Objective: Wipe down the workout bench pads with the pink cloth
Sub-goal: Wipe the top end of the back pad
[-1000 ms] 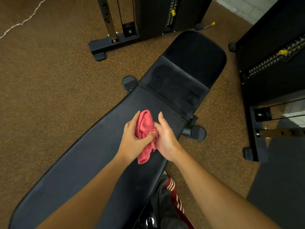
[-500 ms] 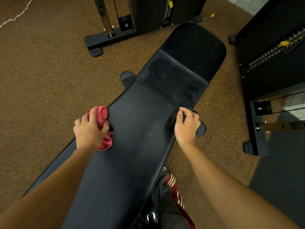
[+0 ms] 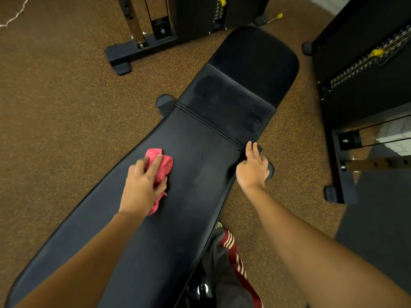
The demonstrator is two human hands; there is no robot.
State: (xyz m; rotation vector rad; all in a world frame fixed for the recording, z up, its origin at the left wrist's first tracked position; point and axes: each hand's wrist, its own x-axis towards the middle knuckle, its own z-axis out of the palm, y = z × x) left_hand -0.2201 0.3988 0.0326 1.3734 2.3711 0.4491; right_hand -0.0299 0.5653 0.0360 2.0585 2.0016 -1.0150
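A long black back pad (image 3: 191, 174) of the workout bench runs from lower left to the middle of the view, and a shorter black seat pad (image 3: 242, 85) continues beyond a seam. My left hand (image 3: 142, 187) presses the crumpled pink cloth (image 3: 163, 163) onto the left part of the long pad, fingers laid over it. My right hand (image 3: 252, 167) grips the pad's right edge near the seam, fingers curled over the rim.
Brown speckled gym floor (image 3: 62, 96) surrounds the bench. A black cable machine base (image 3: 142, 47) stands at the top, and another weight stack machine (image 3: 367, 85) at the right. My leg in dark trousers with red stripes (image 3: 231, 263) is beside the bench.
The cloth went from both hands to my left hand alone, which swept it to the pad's left edge and now inward. My right hand moved to the pad's right edge and stays there.
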